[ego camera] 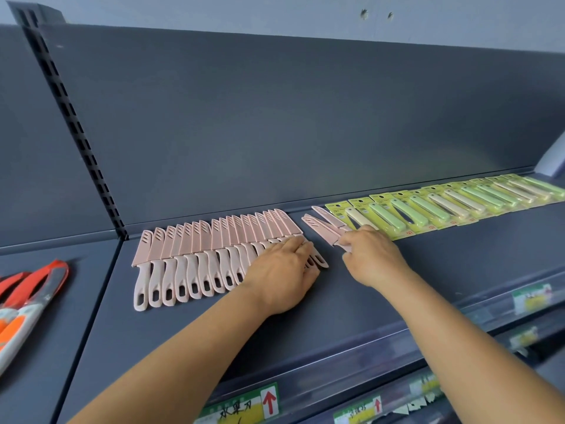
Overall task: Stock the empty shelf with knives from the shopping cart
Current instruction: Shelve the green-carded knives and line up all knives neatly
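Head view looks down on a dark grey shelf [336, 301] that is already filled along most of its back part. At the centre left of the frame lies a long row of pink knives [195, 258], each with a slotted pink blade cover, set side by side and overlapping a little, handles toward the person. At the upper right of the frame runs a second row, green packaged knives [443, 206] on yellow-green cards, reaching to the right edge of the picture.

Between the two rows, near the centre, a few loose pink knives [324, 226] lie fanned out and not yet aligned. The right hand [373, 255] has its fingers curled around the handles of these and seems to grasp them. The left hand [284, 270] lies flat on the right end of the pink row, fingers stretched and pressing on the handles, not closed around anything.

I judge the task to be well advanced: two rows are laid, and the gap between them is small. What remains, as far as I can see, is to join the last pink knives to the row and make them straight. The shopping cart is not in view, so I cannot tell if more knives wait there.

On the next shelf section, lower left of the frame, lie some red and orange tools [27, 298].
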Motion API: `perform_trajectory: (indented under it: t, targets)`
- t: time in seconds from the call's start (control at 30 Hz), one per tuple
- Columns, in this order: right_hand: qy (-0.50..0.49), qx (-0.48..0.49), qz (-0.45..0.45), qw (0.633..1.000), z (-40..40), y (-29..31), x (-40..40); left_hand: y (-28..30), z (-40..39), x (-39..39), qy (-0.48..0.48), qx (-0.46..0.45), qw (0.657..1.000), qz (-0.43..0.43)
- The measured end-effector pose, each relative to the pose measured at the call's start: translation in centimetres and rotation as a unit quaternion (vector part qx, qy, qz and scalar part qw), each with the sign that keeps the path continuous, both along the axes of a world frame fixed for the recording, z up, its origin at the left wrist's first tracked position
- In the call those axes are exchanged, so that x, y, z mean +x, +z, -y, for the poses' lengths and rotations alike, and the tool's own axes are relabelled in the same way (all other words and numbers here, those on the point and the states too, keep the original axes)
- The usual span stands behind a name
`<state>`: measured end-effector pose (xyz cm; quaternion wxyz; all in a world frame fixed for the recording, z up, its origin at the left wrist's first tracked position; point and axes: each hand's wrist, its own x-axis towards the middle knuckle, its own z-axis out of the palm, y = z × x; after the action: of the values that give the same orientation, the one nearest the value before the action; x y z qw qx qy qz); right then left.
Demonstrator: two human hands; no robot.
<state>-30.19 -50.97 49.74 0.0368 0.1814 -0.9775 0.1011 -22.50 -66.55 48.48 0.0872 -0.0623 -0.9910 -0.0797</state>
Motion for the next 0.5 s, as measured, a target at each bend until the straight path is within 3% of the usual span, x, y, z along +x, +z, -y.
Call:
perform_trajectory:
  t: [0.5]
  targets:
    - [0.023,-0.035,0.003,0.999,2.8,-0.2,-0.9,-0.3,-1.5,-0.4,0.026,0.008,1.000,0.008]
